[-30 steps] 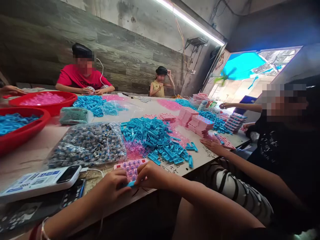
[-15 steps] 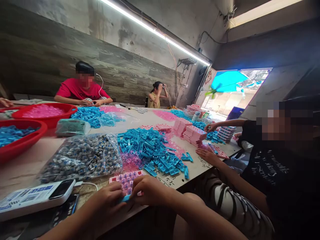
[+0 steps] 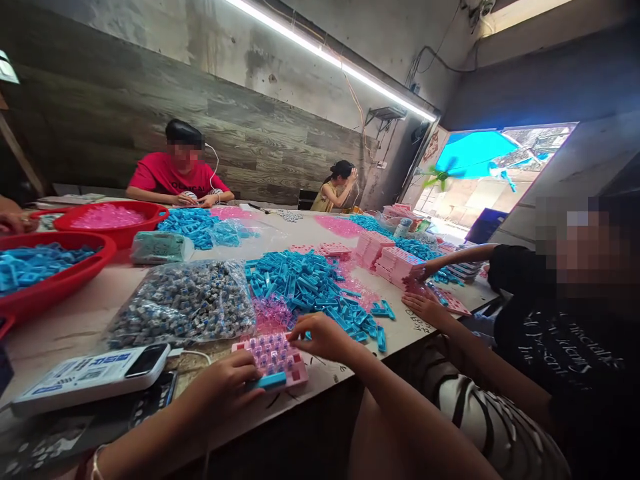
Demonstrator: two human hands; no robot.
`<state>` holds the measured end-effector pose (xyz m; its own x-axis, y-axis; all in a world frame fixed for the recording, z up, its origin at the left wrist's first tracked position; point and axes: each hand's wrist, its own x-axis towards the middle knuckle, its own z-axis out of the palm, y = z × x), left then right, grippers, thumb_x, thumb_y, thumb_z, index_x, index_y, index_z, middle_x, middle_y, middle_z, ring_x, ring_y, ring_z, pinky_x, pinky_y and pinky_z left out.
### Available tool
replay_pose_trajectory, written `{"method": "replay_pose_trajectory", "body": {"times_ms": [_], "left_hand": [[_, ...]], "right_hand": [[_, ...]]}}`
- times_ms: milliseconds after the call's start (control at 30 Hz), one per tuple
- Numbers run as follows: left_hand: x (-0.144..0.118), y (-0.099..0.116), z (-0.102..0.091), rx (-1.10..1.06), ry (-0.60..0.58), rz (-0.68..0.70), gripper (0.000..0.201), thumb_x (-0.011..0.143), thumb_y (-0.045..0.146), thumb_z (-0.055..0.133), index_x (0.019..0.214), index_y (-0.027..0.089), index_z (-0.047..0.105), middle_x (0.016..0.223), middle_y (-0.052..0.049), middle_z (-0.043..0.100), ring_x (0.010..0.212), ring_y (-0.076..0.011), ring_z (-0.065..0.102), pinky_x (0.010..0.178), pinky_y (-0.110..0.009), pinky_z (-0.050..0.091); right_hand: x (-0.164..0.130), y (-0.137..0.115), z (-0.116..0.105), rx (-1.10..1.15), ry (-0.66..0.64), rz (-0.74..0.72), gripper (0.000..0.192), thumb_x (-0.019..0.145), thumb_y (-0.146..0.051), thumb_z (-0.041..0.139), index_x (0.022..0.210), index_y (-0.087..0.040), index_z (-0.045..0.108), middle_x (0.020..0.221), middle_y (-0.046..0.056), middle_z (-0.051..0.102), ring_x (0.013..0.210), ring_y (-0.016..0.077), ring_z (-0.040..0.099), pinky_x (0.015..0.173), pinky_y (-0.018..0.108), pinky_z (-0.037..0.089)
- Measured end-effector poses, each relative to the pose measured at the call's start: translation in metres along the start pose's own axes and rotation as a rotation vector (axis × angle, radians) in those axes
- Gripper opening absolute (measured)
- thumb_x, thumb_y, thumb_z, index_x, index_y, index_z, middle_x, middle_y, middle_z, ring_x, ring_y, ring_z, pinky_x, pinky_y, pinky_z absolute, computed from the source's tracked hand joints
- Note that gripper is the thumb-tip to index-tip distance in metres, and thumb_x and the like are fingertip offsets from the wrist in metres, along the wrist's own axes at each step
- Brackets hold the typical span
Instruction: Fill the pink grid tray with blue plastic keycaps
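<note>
Bracing the pink board [image 3: 299, 383] near the edge of the desk [image 3: 320, 377], our left hand [image 3: 230, 380] gripped its left end, fingers over the top and thumb along the near side, probably so that nothing would slide. Our right hand [image 3: 325, 337] hung bent at the board's far right corner, thumb and finger close together; we could not tell whether they pinched anything. Between our hands the board looked glossy and pale, its middle crowded with rows of see-through purplish caps [image 3: 273, 355], with darker red openings bare toward the near right corner. A bright blue bar [image 3: 271, 381] lay along the near edge, its left end at our left fingers, perhaps held there to keep it in line.

Left of our left hand sat a white device [image 3: 90, 377] with a dark screen. Beyond our hands, a clear bag [image 3: 183, 303] of small grey pieces and a heap of blue bars [image 3: 295, 280] lay, likely kept within easy reach. Farther right of our right hand rose stacks of pink boards [image 3: 393, 260].
</note>
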<state>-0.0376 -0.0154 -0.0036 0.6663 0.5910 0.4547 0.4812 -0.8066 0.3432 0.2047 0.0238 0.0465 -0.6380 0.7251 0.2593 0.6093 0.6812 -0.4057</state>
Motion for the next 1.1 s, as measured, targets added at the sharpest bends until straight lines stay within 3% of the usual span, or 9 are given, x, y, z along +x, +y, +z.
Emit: {"method": "replay_pose_trajectory", "body": {"times_ms": [133, 233, 367, 533, 633, 733, 800, 933, 1100], "left_hand": [[0.001, 0.001, -0.004, -0.004, 0.017, 0.026, 0.017, 0.086, 0.020, 0.049, 0.079, 0.019, 0.065, 0.077, -0.003, 0.062, 0.070, -0.0138, 0.057, 0.062, -0.022, 0.043], [0.003, 0.001, -0.008, -0.004, 0.041, 0.033, 0.024, 0.089, 0.019, 0.044, 0.077, 0.018, 0.064, 0.074, -0.004, 0.061, 0.070, -0.0132, 0.057, 0.063, -0.022, 0.043], [0.004, 0.000, -0.010, 0.003, 0.043, 0.029, 0.024, 0.089, 0.017, 0.045, 0.074, 0.018, 0.064, 0.074, -0.004, 0.061, 0.070, -0.0131, 0.056, 0.063, -0.021, 0.043], [0.003, 0.000, -0.006, 0.026, 0.040, 0.039, 0.027, 0.089, 0.018, 0.043, 0.072, 0.018, 0.064, 0.072, -0.003, 0.061, 0.069, -0.0130, 0.056, 0.062, -0.022, 0.043], [0.002, -0.003, -0.007, 0.098, 0.099, 0.030, 0.024, 0.089, 0.021, 0.045, 0.076, 0.019, 0.064, 0.076, -0.004, 0.063, 0.072, -0.0147, 0.058, 0.067, -0.025, 0.045], [0.003, -0.014, -0.016, 0.279, 0.214, -0.080, 0.021, 0.089, 0.022, 0.044, 0.089, 0.020, 0.064, 0.086, -0.005, 0.066, 0.081, -0.0188, 0.060, 0.076, -0.031, 0.045], [0.004, -0.025, -0.028, 0.435, 0.242, -0.242, 0.024, 0.089, 0.020, 0.042, 0.101, 0.018, 0.062, 0.097, -0.008, 0.066, 0.091, -0.0227, 0.060, 0.082, -0.036, 0.045], [0.003, -0.050, -0.051, 0.633, 0.079, -0.590, 0.031, 0.086, 0.012, 0.038, 0.111, 0.010, 0.057, 0.107, -0.015, 0.063, 0.101, -0.0278, 0.057, 0.086, -0.040, 0.044], [0.003, -0.065, -0.054, 0.630, -0.002, -0.640, 0.030, 0.082, 0.011, 0.044, 0.109, 0.011, 0.058, 0.104, -0.014, 0.063, 0.101, -0.0288, 0.055, 0.088, -0.040, 0.043]], "right_hand": [[0.003, 0.032, -0.010, -0.154, 0.195, 0.219, 0.020, 0.076, -0.012, 0.063, 0.092, -0.019, 0.071, 0.095, 0.006, 0.066, 0.088, 0.0175, 0.061, 0.080, 0.028, 0.047], [0.007, 0.053, -0.012, -0.254, 0.223, 0.306, 0.027, 0.077, -0.010, 0.061, 0.100, -0.021, 0.069, 0.105, 0.007, 0.062, 0.099, 0.0192, 0.058, 0.086, 0.030, 0.045], [0.012, 0.069, -0.009, -0.305, 0.194, 0.337, 0.028, 0.076, -0.012, 0.063, 0.103, -0.020, 0.068, 0.104, 0.006, 0.062, 0.100, 0.0202, 0.057, 0.085, 0.029, 0.046], [0.020, 0.073, -0.003, -0.317, 0.228, 0.346, 0.017, 0.076, -0.014, 0.063, 0.091, -0.017, 0.070, 0.099, 0.008, 0.064, 0.099, 0.0224, 0.056, 0.083, 0.031, 0.045], [0.023, 0.072, -0.002, -0.308, 0.267, 0.350, 0.014, 0.075, -0.013, 0.062, 0.085, -0.016, 0.070, 0.098, 0.008, 0.064, 0.098, 0.0214, 0.056, 0.084, 0.030, 0.045], [0.023, 0.070, -0.006, -0.277, 0.317, 0.351, 0.012, 0.075, -0.013, 0.061, 0.082, -0.016, 0.070, 0.095, 0.007, 0.066, 0.094, 0.0200, 0.058, 0.084, 0.029, 0.044], [0.022, 0.069, -0.009, -0.238, 0.354, 0.344, 0.013, 0.075, -0.013, 0.060, 0.082, -0.016, 0.070, 0.093, 0.006, 0.067, 0.090, 0.0198, 0.060, 0.083, 0.030, 0.045], [0.020, 0.069, -0.012, -0.113, 0.423, 0.314, 0.012, 0.076, -0.017, 0.061, 0.082, -0.015, 0.070, 0.083, 0.006, 0.068, 0.078, 0.0189, 0.063, 0.076, 0.030, 0.047], [0.019, 0.064, -0.005, 0.178, 0.439, 0.278, 0.024, 0.078, -0.031, 0.058, 0.093, -0.015, 0.067, 0.069, 0.003, 0.065, 0.061, 0.0152, 0.061, 0.056, 0.024, 0.047]]}}
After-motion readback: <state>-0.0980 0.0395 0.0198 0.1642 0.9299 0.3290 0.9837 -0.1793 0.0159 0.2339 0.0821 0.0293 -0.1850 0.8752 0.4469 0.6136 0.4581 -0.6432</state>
